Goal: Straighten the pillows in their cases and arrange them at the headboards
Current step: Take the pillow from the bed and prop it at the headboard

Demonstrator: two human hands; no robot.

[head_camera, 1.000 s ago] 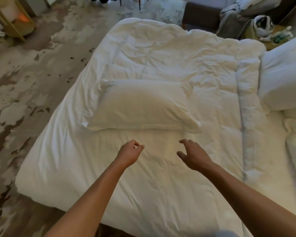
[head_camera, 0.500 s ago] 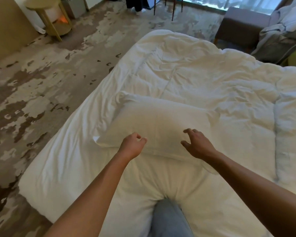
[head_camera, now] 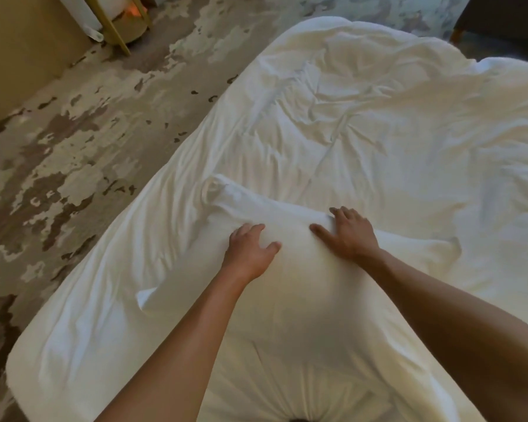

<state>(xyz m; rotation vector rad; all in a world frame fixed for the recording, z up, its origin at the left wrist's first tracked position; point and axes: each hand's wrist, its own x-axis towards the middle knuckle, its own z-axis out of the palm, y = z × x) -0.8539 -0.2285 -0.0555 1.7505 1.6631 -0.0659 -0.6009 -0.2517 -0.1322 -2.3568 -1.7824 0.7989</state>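
A white pillow point(head_camera: 293, 287) in a white case lies across the near part of the bed, on top of a rumpled white duvet point(head_camera: 378, 132). My left hand point(head_camera: 250, 249) rests on the pillow's upper middle, fingers spread and pressing into it. My right hand point(head_camera: 348, 233) lies flat on the pillow's far edge, fingers apart, a short way right of the left hand. Loose corners of the case stick out at the pillow's far left point(head_camera: 214, 187) and near left point(head_camera: 147, 298). My forearms hide part of the pillow's near side.
Patterned beige and brown carpet point(head_camera: 73, 147) runs along the bed's left side. A small gold-legged side table point(head_camera: 119, 19) stands at the top left by a tan wall point(head_camera: 13, 56). A dark piece of furniture point(head_camera: 500, 22) sits beyond the bed's far right corner.
Both hands have reached forward from above the sheet onto the pillow and now press on it. The view has moved closer and turned left; the second pillow at the right is out of view.
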